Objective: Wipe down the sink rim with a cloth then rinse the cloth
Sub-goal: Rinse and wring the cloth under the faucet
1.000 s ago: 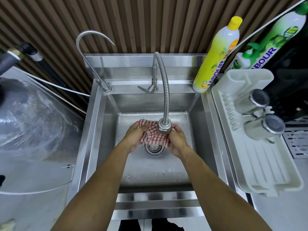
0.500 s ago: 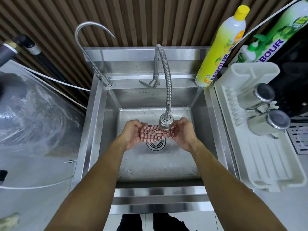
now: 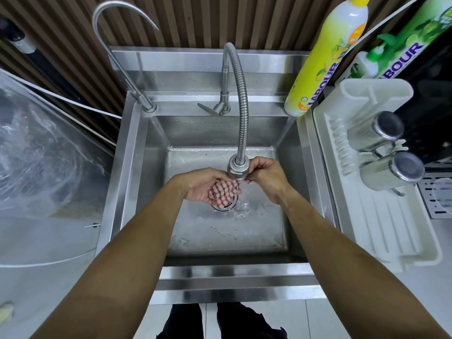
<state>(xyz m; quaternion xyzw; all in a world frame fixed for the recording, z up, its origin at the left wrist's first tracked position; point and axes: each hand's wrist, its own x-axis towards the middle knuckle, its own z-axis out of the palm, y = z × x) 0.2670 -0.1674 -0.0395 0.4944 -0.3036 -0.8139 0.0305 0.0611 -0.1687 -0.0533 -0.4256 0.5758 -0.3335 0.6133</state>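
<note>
A red-and-white checked cloth is bunched up over the drain inside the steel sink. My left hand grips the bundle from the left. My right hand pinches with its fingertips at the cloth's right edge, just beside the spray head of the flexible faucet, which hides part of that pinch. The cloth sits directly under the spray head. Water splashes on the sink floor to the right of the drain.
A second, thin curved tap stands at the sink's back left. A yellow detergent bottle and a green one stand at the back right. A white drying rack with two steel cups lies on the right. Clear plastic sheeting covers the left.
The cloth was stretched between both hands; it is now gathered into my left hand. My right hand has risen beside the spray head. The camera has moved closer.
</note>
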